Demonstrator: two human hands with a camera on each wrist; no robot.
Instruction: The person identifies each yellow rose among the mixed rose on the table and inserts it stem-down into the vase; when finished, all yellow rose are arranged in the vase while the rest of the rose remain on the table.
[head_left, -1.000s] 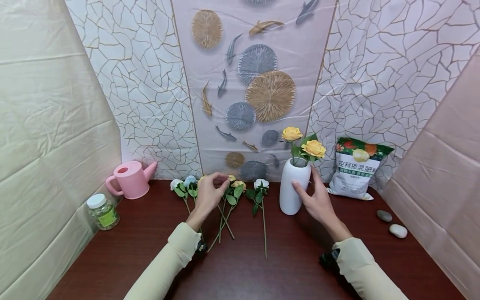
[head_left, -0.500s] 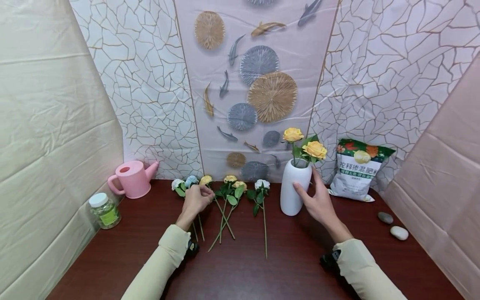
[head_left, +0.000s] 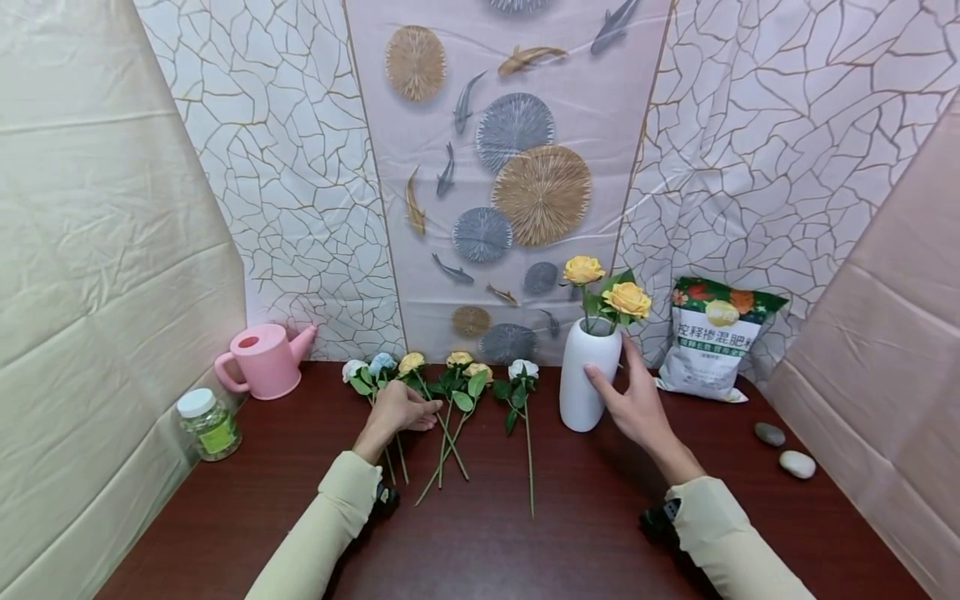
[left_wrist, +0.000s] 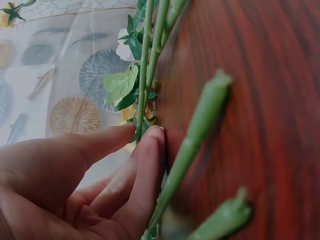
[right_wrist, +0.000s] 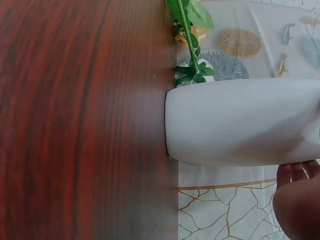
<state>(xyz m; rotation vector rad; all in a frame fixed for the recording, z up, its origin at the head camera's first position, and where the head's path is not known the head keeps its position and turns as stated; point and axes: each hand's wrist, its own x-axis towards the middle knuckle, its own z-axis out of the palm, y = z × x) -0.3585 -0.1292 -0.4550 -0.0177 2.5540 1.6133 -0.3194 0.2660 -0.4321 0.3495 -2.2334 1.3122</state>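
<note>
The dark red worktop [head_left: 570,550] is supporting an upright white vase [head_left: 581,379] towards its right rear. The right hand [head_left: 635,396] is grasping the vase, its fingers curling behind. The left hand [head_left: 397,408] is hovering low, its fingers and thumb flanking a lying yellow rose [head_left: 411,362] at the stem; whether they are pinching it, I cannot tell. Two upright roses [head_left: 627,301] are filling the vase.

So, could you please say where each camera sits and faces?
Head: on the head, facing forward and down at the table; left hand, right hand, sleeves show.
Left wrist: on that wrist, facing green flower stems; left hand shows.
Right wrist: on that wrist, facing the white vase; right hand shows.
Head and right wrist share the vase.
</note>
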